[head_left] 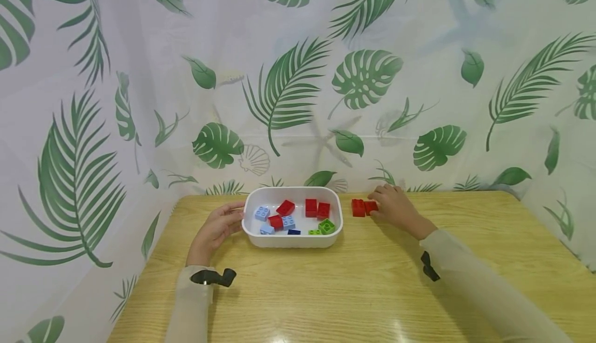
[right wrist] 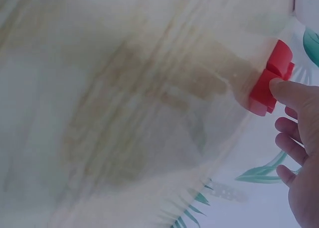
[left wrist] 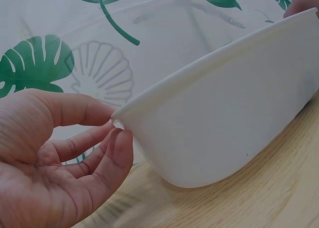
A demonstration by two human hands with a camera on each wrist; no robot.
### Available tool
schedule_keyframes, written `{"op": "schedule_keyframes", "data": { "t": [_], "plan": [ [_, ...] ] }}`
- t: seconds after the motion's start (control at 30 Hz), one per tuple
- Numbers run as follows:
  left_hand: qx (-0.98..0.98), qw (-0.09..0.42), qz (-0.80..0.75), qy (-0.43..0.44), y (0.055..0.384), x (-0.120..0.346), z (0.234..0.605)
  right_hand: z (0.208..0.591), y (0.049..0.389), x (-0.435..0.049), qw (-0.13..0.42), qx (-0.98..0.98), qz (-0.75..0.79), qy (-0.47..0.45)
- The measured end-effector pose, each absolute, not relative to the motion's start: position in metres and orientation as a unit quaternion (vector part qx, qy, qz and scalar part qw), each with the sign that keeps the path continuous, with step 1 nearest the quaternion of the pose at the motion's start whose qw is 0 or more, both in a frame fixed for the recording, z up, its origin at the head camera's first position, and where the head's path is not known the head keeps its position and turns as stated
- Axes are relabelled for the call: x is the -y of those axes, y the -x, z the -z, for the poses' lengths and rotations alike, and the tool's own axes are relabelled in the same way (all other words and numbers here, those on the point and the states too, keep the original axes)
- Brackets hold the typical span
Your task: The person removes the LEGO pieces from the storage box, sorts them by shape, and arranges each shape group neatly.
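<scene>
Head view: left hand (head_left: 220,226) pinches rim of rounded white plastic tub (head_left: 293,241); right hand (head_left: 395,206) grips blocky red plastic brick (head_left: 370,207), best squeezed lightly by sides

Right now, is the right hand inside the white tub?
No: the right hand touches a red toy brick outside the white tub.
</scene>
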State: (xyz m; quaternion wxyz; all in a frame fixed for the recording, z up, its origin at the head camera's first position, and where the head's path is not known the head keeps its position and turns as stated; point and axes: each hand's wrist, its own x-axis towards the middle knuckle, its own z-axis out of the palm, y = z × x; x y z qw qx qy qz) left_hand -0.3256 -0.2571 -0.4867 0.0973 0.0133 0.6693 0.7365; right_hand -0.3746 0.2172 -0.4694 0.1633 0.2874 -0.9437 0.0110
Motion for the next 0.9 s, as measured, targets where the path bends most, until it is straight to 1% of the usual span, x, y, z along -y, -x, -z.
{"op": "schedule_keyframes", "data": {
  "t": [0.33, 0.43, 0.57, 0.77, 0.9],
  "plan": [
    [-0.68, 0.096, -0.727, -0.017, 0.324, 0.26, 0.487, 0.454, 0.379, -0.208, 0.188, 0.929, -0.036, -0.317],
    [-0.68, 0.096, -0.726, -0.016, 0.324, 0.26, 0.487, 0.449, 0.379, -0.201, 0.185, 0.926, -0.039, -0.326],
    [-0.68, 0.099, -0.727, -0.014, 0.325, 0.26, 0.486, 0.44, 0.377, -0.186, 0.184, 0.919, -0.05, -0.344],
    [-0.68, 0.1, -0.726, -0.013, 0.323, 0.26, 0.485, 0.429, 0.372, -0.16, 0.207, 0.901, -0.072, -0.374],
    [-0.679, 0.101, -0.727, -0.017, 0.323, 0.259, 0.485, 0.426, 0.367, -0.143, 0.198, 0.896, -0.094, -0.386]
  ]
}}
